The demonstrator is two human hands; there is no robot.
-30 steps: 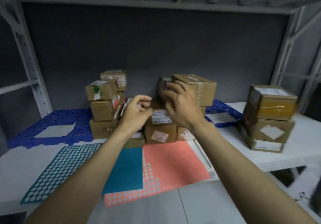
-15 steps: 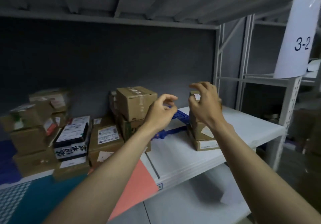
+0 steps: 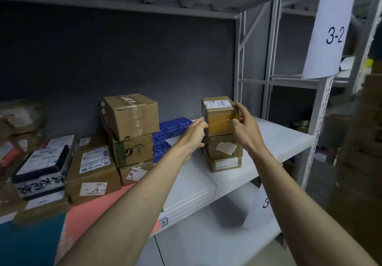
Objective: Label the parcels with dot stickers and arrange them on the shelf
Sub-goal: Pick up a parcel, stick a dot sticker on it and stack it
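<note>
Your right hand [image 3: 246, 124] curls round the right edge of the small brown cardboard parcel wrapped in glossy yellow tape [image 3: 220, 116], thumb on its front face. Your left hand [image 3: 193, 135] reaches its left side, fingers fairly straight and just touching the lower left corner; whether they press it, you cannot tell. That parcel sits on top of a stack of three on the white metal shelf board [image 3: 275, 141], near the right upright, with a creased brown box with a loose white slip [image 3: 224, 148] under it and a flat box with a printed white label [image 3: 225, 163] at the bottom.

No dot sticker shows on the top parcel's visible faces, so judging from that, its labelling looks undone, and the arranging is only partly through. To the left stands a second stack of three brown cartons [image 3: 132, 133], then a flat brown parcel [image 3: 93, 172] and a dark blue-and-white printed box [image 3: 41, 170], with more blurred boxes beyond that you cannot count. One coral sticker sheet [image 3: 82, 216] and one teal sticker sheet [image 3: 31, 241] lie at the front edge; one blue perforated plastic mat [image 3: 173, 127] lies between the stacks.
</note>
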